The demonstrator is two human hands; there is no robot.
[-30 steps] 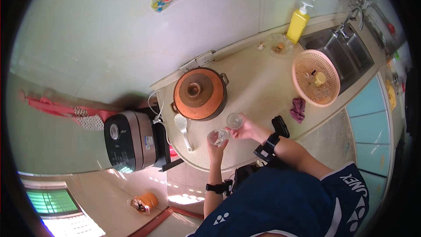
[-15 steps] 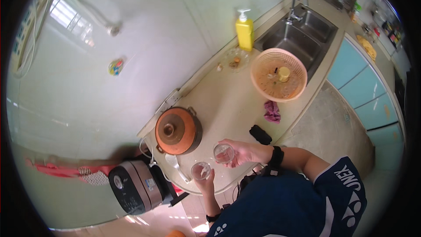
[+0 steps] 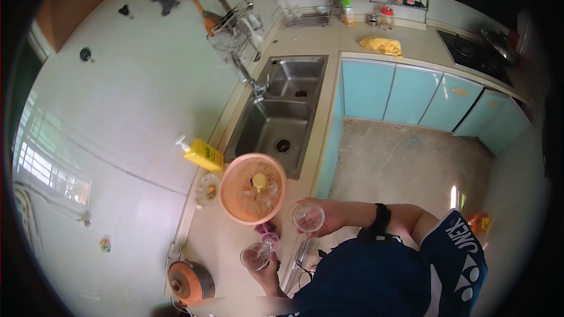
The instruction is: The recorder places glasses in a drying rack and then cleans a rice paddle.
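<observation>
My left hand (image 3: 269, 276) is closed round a clear stemmed glass (image 3: 254, 256), tilted over the counter. My right hand (image 3: 326, 216) grips another clear glass (image 3: 305, 217) to the right, near the counter's edge. Just beyond them sits a pink perforated basket (image 3: 230, 188) with a cream object and other small items inside, too small to make out. A purple cloth (image 3: 263, 228) lies below the basket, partly hidden by the left glass. A lidded orange-brown pot (image 3: 187, 282) stands at the lower left.
A double steel sink (image 3: 247, 135) lies ahead, with a yellow pump bottle (image 3: 204, 155) and glass dish (image 3: 207, 191) to its left. The counter (image 3: 305, 47) turns right past a yellow cloth (image 3: 380, 46) to a hob (image 3: 467, 53), above blue cabinets (image 3: 411, 94) and tiled floor (image 3: 405, 164).
The view has swung right toward the sink and far counter. Both hands, still holding the glasses, have moved away from beside the pot to near the basket.
</observation>
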